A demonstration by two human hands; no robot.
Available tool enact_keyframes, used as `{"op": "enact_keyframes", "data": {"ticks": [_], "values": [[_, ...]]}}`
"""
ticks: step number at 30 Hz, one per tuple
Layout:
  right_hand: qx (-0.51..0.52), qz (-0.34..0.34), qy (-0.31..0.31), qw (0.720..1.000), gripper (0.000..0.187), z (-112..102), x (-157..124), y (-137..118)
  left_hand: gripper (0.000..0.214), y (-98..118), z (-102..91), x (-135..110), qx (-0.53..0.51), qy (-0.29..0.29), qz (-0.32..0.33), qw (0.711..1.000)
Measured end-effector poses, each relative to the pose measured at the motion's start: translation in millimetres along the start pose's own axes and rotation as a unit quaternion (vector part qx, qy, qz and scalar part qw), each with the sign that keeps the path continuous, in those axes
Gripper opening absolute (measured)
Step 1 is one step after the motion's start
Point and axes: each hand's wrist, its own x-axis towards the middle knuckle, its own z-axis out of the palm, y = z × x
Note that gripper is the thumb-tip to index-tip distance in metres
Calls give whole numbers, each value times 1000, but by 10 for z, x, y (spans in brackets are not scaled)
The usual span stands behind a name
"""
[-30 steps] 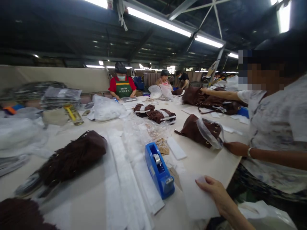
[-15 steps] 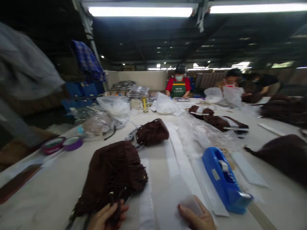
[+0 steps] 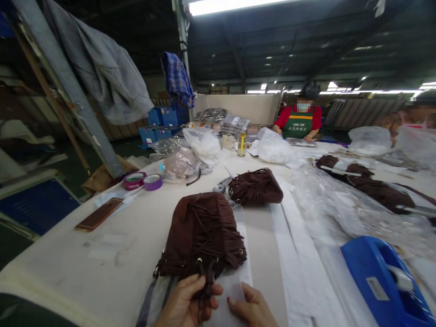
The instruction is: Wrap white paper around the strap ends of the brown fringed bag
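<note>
My left hand [image 3: 195, 299] is clamped on the dark cord [image 3: 208, 276] of the brown bag [image 3: 200, 225], thumb and fingers pinched about it. My right hand [image 3: 255, 309] is just beside it, the two apart, with thumb and fingers closed on a thin white sheet [image 3: 232, 289]; part of that sheet is hidden by my fingers.

The bag lies on the table [image 3: 64, 263] right in front of me, its eyelets along the edge nearest my hands and its fringe down the right side. A strap [image 3: 146, 303] runs from its near left corner towards me, left of my left hand. Just beyond the bag, a bit to the right, lies a second fringed bag [image 3: 260, 187].

White strips [image 3: 294, 240] stretch across the table to the right of both bags. Further right, near the corner of my view, is the blue tape dispenser [image 3: 369, 277]. On my left lie a phone [image 3: 98, 214] and, past it, two tape rolls [image 3: 152, 182] side by side. A clear-wrapped bundle [image 3: 180, 162] sits beyond them, with a yellowish bottle [image 3: 241, 146] farther back. Across the table, a co-worker [image 3: 301, 123] in red sleeves and a green apron has both hands at the far edge.
</note>
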Motion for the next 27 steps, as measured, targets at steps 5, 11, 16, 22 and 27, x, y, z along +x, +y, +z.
{"op": "enact_keyframes", "data": {"ticks": [5, 11, 16, 22, 27], "values": [[-4, 30, -4, 1000, 32, 198, 160, -78, 28, -77, 77, -23, -35, 16, -10, 999], [36, 41, -58, 997, 32, 279, 240, -90, 29, -114, 142, -28, -50, 34, -22, 998], [60, 20, 20, 998, 33, 219, 287, -10, 29, -107, 232, -81, -4, 54, -4, 999], [68, -1, 21, 997, 36, 262, 245, -74, 41, -200, 149, -29, 65, 79, 6, 995], [75, 5, 26, 997, 36, 346, 196, -160, 50, -354, 88, 64, 109, 93, -31, 989]]}}
